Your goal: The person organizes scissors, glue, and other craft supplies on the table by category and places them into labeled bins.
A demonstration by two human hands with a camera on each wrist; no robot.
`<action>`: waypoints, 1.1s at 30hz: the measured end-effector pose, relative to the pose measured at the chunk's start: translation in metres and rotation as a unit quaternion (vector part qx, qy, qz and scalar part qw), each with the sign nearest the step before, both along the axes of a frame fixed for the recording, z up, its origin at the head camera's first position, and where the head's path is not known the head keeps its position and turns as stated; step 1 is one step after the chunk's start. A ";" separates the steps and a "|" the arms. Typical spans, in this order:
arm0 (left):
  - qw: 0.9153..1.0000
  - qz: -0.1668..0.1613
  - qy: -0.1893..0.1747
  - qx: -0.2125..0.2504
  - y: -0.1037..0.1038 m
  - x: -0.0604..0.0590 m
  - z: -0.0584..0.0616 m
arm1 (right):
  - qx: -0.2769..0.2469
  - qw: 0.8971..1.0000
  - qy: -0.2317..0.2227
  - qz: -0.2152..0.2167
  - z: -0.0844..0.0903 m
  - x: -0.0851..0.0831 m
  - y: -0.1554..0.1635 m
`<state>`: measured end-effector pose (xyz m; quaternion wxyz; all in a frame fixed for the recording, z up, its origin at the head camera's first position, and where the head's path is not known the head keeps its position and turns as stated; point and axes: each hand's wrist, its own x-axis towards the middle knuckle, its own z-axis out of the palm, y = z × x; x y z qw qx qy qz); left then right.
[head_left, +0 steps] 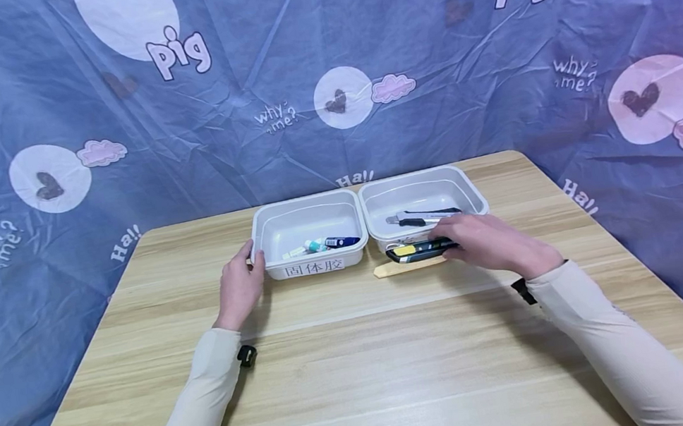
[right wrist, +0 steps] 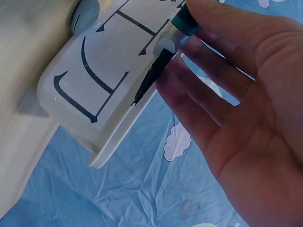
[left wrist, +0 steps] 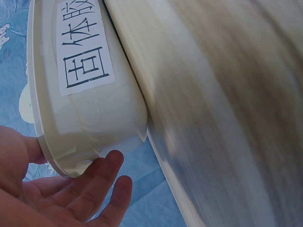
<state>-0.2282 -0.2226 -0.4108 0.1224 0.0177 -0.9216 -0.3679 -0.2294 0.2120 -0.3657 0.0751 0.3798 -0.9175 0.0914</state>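
Currently | left hand (head_left: 240,286) resting relaxed fingers (left wrist: 106,177) against bin (head_left: 314,267) labelled 固体胶 | right hand (head_left: 479,240) pinching yellow-black utility knife (head_left: 418,250) | backdrop (head_left: 181,51) reading "pig", "why me?"

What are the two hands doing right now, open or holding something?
Left hand: open, fingers resting against the corner of the labelled white bin.
Right hand: holding the black and yellow utility knife at the front of the right bin.
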 end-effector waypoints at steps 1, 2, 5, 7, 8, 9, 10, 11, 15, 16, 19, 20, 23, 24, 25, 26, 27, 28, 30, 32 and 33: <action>1.000 0.001 0.000 0.000 0.000 0.000 0.000 | 0.001 1.000 0.000 -0.003 0.001 0.000 0.000; 1.000 0.002 0.000 0.000 0.000 0.000 0.000 | 0.000 1.000 0.000 -0.004 0.002 0.001 0.001; 1.000 0.002 0.000 -0.002 0.000 0.001 0.001 | 0.000 1.000 0.000 -0.009 0.004 0.001 0.002; 1.000 0.001 0.000 -0.002 0.000 0.001 0.001 | 0.002 1.000 0.000 -0.012 0.004 0.001 0.002; 1.000 0.001 -0.001 -0.001 0.000 0.001 0.001 | 0.002 1.000 -0.001 -0.015 0.005 0.001 0.003; 1.000 0.000 -0.002 0.000 0.000 0.000 0.001 | 0.004 1.000 -0.003 -0.018 0.005 0.001 0.003; 1.000 0.000 -0.003 0.002 0.000 0.001 0.001 | 0.005 1.000 -0.004 -0.021 0.005 0.000 0.004; 1.000 -0.001 -0.004 0.002 0.000 0.001 0.001 | 0.006 1.000 -0.005 -0.024 0.005 0.000 0.004; 1.000 -0.003 -0.004 0.003 0.001 0.001 0.001 | 0.008 0.999 -0.008 -0.031 0.006 0.000 0.006; 1.000 -0.002 -0.005 0.004 0.001 0.001 0.001 | 0.007 0.999 -0.008 -0.032 0.007 0.000 0.006; 1.000 -0.001 -0.005 0.005 0.000 0.001 0.001 | 0.003 0.999 -0.007 -0.032 0.008 0.000 0.007; 1.000 0.000 -0.005 0.005 0.000 0.001 0.001 | 0.001 0.999 -0.006 -0.032 0.009 0.000 0.007; 1.000 -0.001 -0.002 0.005 0.000 0.001 0.001 | -0.002 1.000 0.000 -0.030 0.009 -0.001 0.009; 1.000 -0.001 -0.001 0.005 0.000 0.001 0.001 | -0.002 1.000 0.003 -0.029 0.010 -0.002 0.009; 1.000 -0.001 -0.001 0.006 0.000 0.001 0.002 | -0.003 1.000 0.004 -0.029 0.010 -0.002 0.010; 1.000 -0.001 -0.001 0.006 0.000 0.001 0.002 | -0.004 1.000 0.006 -0.028 0.010 -0.002 0.011; 1.000 -0.001 -0.002 0.006 0.000 0.001 0.002 | -0.005 1.000 0.008 -0.027 0.010 -0.002 0.011; 1.000 -0.001 -0.003 0.006 0.000 0.001 0.002 | -0.005 1.000 0.009 -0.027 0.010 -0.002 0.012; 1.000 0.000 -0.005 0.004 0.000 0.001 0.001 | -0.005 1.000 0.011 -0.028 0.011 -0.003 0.013; 1.000 0.000 -0.006 0.004 0.000 0.001 0.001 | -0.005 1.000 0.012 -0.029 0.011 -0.003 0.014; 1.000 0.000 -0.006 0.004 0.000 0.001 0.001 | -0.004 0.999 0.012 -0.031 0.011 -0.003 0.015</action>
